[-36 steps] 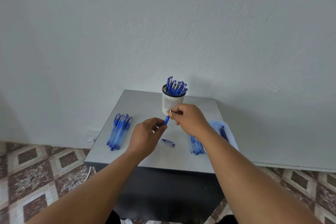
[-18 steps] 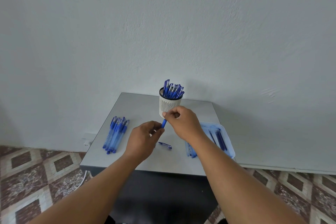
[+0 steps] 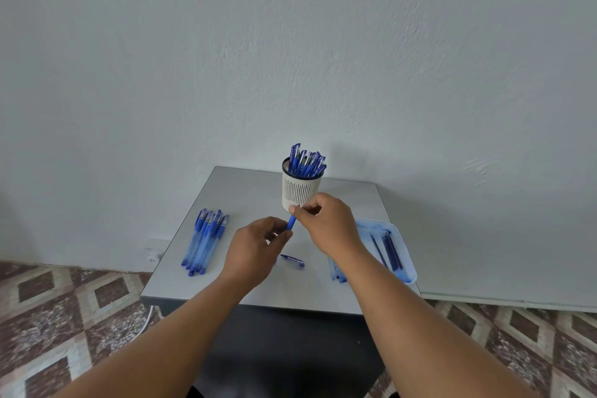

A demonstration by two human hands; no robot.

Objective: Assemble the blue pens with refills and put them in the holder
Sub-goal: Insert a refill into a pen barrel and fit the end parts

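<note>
At the far left of the grey table point(image 3: 245, 191) lies a bundle of blue pens point(image 3: 205, 241), side by side and touching, capped ends toward the wall and tips toward the near edge. To their right the left hand point(image 3: 255, 250) hovers above the table's middle, its fingers curled and its thumb and forefinger closed as a grip on the lower end of a blue pen part point(image 3: 291, 223). That part runs up and slightly right from this grip into the right hand point(image 3: 326, 223), whose fingertips pinch its upper end, so the piece is held between the two hands, off the table, with only a short blue length showing between them; whether a refill sits inside it cannot be told. Just below the hands, on the table surface, lies a loose blue cap point(image 3: 292, 260), apart from both hands. Behind the right hand's fingertips stands the white slotted holder point(image 3: 298, 189), upright near the table's far edge, with a cluster of capped blue pens in the holder point(image 3: 307, 161) leaning together and sticking out above its dark rim. Right of the right forearm, a light blue tray point(image 3: 403, 255) sits at the table's right edge, holding thin dark blue refills point(image 3: 389, 249), and a few clear pen barrels point(image 3: 336, 273) show by the tray's near left corner, partly hidden by the arm.
</note>
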